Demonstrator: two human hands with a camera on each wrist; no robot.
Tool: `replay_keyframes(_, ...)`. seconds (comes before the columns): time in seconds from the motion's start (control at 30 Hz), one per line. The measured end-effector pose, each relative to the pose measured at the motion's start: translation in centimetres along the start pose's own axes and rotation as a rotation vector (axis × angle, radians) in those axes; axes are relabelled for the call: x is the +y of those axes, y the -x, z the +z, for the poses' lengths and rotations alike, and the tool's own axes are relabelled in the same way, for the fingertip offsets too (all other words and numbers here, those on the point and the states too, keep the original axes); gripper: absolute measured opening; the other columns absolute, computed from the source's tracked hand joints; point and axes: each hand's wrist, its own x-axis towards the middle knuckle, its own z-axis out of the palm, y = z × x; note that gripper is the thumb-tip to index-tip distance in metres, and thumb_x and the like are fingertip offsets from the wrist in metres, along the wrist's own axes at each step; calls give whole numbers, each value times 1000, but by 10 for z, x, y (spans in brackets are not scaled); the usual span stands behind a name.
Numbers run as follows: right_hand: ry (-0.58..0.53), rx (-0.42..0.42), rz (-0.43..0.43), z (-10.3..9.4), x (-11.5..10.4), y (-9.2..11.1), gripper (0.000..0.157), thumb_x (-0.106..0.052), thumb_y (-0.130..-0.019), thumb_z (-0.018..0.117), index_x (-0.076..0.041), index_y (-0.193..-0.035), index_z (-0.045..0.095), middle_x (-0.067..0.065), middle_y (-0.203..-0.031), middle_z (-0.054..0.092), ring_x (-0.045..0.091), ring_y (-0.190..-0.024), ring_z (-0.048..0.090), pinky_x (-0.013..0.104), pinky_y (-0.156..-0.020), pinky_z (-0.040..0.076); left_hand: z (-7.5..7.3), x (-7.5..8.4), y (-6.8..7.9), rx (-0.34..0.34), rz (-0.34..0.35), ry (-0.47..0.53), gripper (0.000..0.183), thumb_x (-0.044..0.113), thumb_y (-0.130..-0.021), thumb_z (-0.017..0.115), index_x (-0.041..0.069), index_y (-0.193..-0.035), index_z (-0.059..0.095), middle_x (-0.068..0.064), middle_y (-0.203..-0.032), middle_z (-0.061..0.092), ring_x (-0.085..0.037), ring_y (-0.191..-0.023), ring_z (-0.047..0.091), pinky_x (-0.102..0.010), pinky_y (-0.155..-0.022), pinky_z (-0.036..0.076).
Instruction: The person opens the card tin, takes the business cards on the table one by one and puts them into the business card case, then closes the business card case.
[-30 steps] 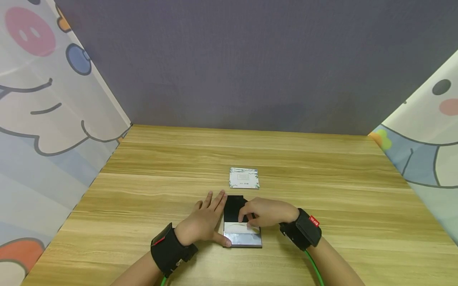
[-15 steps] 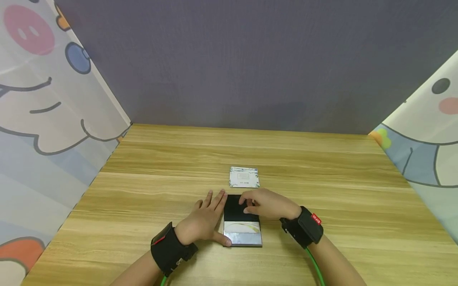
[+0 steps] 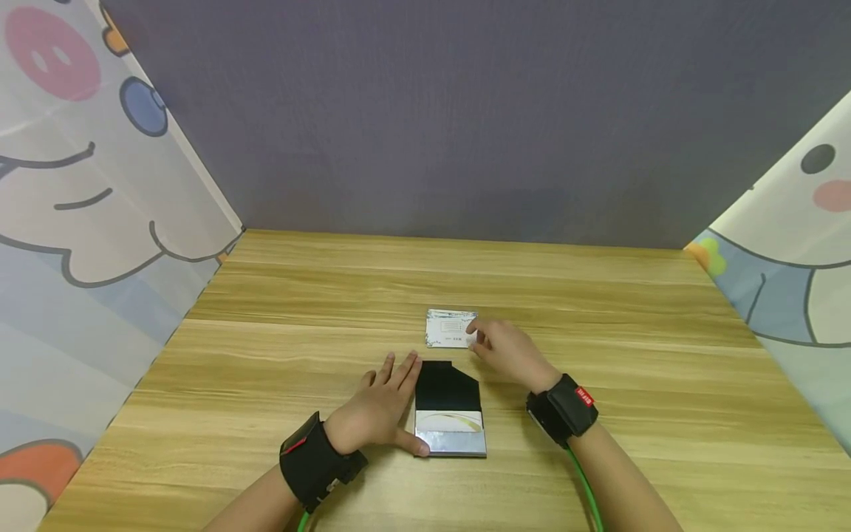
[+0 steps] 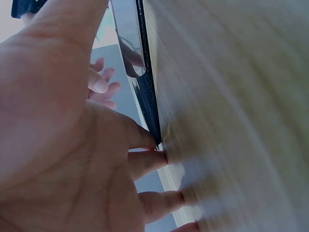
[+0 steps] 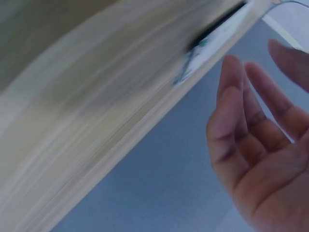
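A flat black case (image 3: 449, 391) with a silver lower part lies on the wooden table (image 3: 598, 310) near the front edge. My left hand (image 3: 388, 405) lies flat beside the case's left edge, fingers straight and thumb against its lower left corner. The left wrist view shows the case's dark edge (image 4: 147, 96) at my fingertips (image 4: 154, 159). A small white printed card (image 3: 448, 328) lies just beyond the case. My right hand (image 3: 497, 346) hovers at the card's right edge with its fingers relaxed and holds nothing. I cannot tell whether they touch it. The right wrist view shows my fingers (image 5: 231, 111) spread, apart from the card's edge (image 5: 193, 60).
A grey wall (image 3: 425, 111) closes off the back of the table. Cartoon-printed panels stand along the left side (image 3: 80, 222) and the right side (image 3: 791, 266). Both wrists wear black bands with green cables.
My right hand has lifted off the black case and moved away from me to the white card. The left hand and the case have stayed in place.
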Motion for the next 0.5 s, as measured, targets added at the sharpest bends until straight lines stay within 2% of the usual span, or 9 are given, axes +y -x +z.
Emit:
replay_keyframes(0.1, 34, 62, 15, 2, 4, -3, 22, -6, -80, 65, 0, -102, 63, 8, -78, 62, 14, -60, 50, 29, -53, 44, 0, 0, 0, -5, -3, 3, 122, 68, -59, 64, 0, -145, 11, -18, -153, 10, -45, -134, 9, -62, -101, 26)
replay_keyframes(0.23, 60, 122, 3, 5, 9, -7, 28, -6, -79, 66, 2, -106, 61, 14, -89, 63, 21, -75, 58, 36, -62, 52, 0, 0, 0, -11, -5, 1, 122, 69, -59, 64, 1, -145, 10, -18, -153, 9, -45, -134, 8, -62, -101, 25)
replay_keyframes(0.3, 81, 138, -12, 6, 10, -8, 32, -6, -78, 67, 3, -108, 60, 17, -95, 63, 25, -83, 59, 39, -67, 53, -1, 0, 0, -12, -5, -2, 122, 69, -59, 63, 1, -145, 10, -18, -153, 9, -45, -134, 8, -62, -101, 26)
replay_keyframes(0.5, 163, 139, -53, 8, 15, -11, 42, -10, -75, 72, 4, -113, 58, 20, -105, 61, 30, -89, 55, 42, -75, 51, -1, 0, 0, -11, -3, 1, 122, 69, -59, 63, 1, -145, 10, -18, -153, 9, -45, -134, 8, -63, -101, 25)
